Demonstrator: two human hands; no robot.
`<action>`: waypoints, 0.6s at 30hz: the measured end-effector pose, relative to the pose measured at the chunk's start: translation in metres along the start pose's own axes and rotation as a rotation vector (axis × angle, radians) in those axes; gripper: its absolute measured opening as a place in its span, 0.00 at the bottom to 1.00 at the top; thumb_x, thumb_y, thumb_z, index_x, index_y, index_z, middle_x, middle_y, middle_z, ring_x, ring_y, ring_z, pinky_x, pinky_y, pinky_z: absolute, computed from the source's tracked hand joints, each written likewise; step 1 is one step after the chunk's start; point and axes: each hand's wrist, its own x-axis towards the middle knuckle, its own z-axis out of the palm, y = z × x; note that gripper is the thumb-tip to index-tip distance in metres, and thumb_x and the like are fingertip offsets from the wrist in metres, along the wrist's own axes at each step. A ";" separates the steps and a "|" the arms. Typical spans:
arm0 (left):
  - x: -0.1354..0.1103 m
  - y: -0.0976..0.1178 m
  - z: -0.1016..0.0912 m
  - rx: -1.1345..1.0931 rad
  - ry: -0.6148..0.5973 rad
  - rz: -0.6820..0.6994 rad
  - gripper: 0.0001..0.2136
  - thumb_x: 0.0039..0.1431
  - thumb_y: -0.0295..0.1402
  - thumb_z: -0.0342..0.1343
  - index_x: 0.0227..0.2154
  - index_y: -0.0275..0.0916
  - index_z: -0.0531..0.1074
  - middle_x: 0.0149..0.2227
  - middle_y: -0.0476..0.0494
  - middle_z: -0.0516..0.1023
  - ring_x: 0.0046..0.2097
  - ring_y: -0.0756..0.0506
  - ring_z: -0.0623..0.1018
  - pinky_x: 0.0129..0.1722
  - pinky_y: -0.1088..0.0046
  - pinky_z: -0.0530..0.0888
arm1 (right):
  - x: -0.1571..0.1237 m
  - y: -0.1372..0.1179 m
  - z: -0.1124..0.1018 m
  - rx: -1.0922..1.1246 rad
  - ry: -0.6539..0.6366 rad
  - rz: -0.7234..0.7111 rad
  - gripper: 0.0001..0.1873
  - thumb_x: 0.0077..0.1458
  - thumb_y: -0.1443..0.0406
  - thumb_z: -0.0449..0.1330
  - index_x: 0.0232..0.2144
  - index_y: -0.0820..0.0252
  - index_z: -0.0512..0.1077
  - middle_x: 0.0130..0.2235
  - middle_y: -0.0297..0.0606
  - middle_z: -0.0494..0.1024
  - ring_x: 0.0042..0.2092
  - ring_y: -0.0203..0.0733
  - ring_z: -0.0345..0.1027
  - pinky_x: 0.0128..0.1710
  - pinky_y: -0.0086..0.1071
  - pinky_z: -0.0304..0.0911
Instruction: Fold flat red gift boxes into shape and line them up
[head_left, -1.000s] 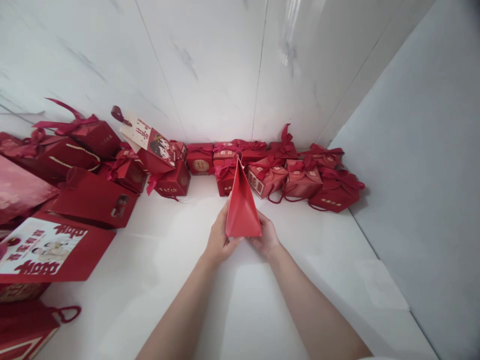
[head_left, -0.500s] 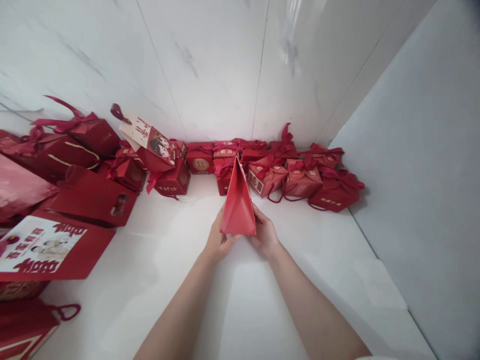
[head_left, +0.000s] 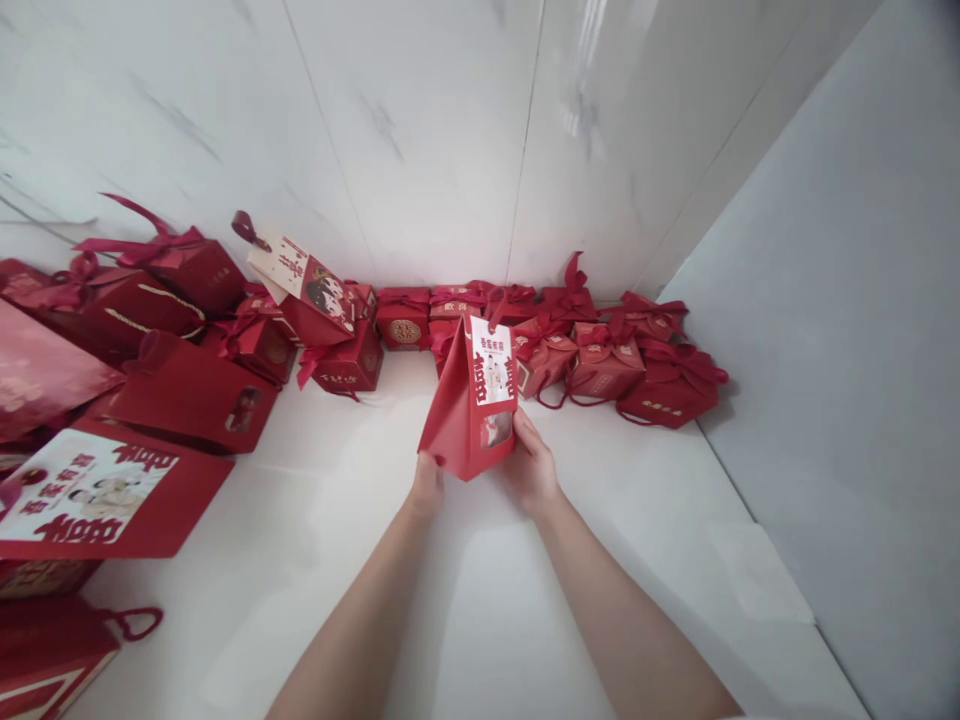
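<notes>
Both my hands hold a small red paper gift bag (head_left: pixel 457 425) upright over the white surface (head_left: pixel 480 600) in the middle of the view. One face of the bag carries a white printed label with red characters, turned toward the right. My left hand (head_left: pixel 426 487) grips the bag's lower left corner with its fingers mostly hidden behind it. On the bag's right side my right hand (head_left: pixel 531 462) is wrapped round the lower edge. A ribbon handle sticks up from the bag's top.
A row of small red gift boxes with ribbon bows (head_left: pixel 600 360) lines the back wall. Larger red bags and boxes (head_left: pixel 180 395) are piled at the left, one flat with a printed white panel (head_left: pixel 90 495). A grey wall (head_left: pixel 862 350) closes the right side.
The bag has been turned between my hands: earlier its plain narrow side faced me, now the labelled face shows on the right. My hands stayed at its base.
</notes>
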 end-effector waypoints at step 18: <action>0.017 0.022 0.012 -0.139 0.144 -0.122 0.22 0.59 0.43 0.58 0.55 0.39 0.70 0.56 0.39 0.74 0.57 0.36 0.73 0.56 0.60 0.71 | -0.003 0.005 -0.001 -0.559 -0.092 -0.358 0.33 0.59 0.53 0.58 0.64 0.49 0.57 0.68 0.34 0.55 0.68 0.47 0.48 0.67 0.45 0.48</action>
